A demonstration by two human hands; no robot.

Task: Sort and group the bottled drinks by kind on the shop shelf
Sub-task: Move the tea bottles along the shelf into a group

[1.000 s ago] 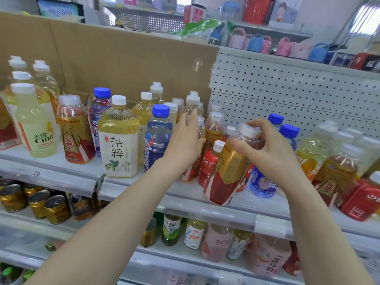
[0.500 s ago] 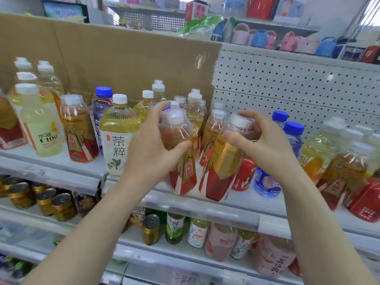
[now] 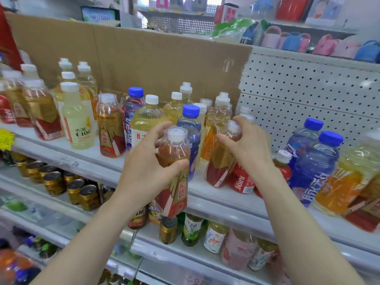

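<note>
My left hand [image 3: 144, 171] grips a red-and-gold energy drink bottle [image 3: 174, 173] by its shoulder and holds it off the shelf, in front of the shelf edge [image 3: 216, 204]. My right hand [image 3: 249, 145] pinches the neck of a second red-and-gold bottle [image 3: 220, 163], which leans to the right on the shelf. More bottles of that kind stand at the left [image 3: 110, 128] and far left [image 3: 44, 112]. Blue-capped bottles [image 3: 190, 128], yellow tea bottles [image 3: 148, 120] and a pale C100 bottle [image 3: 79, 124] stand mixed among them.
Two big blue-capped bottles [image 3: 314, 159], red juice bottles [image 3: 242, 179] and orange drinks [image 3: 341, 186] crowd the right of the shelf. A cardboard sheet [image 3: 154, 62] and white pegboard [image 3: 308, 95] back it. Gold cans [image 3: 72, 188] and small bottles [image 3: 213, 237] fill the lower shelf.
My left hand has taken a red-and-gold bottle from the row and drawn it forward and down off the shelf. My right hand keeps its hold on the leaning bottle. The view shifted left.
</note>
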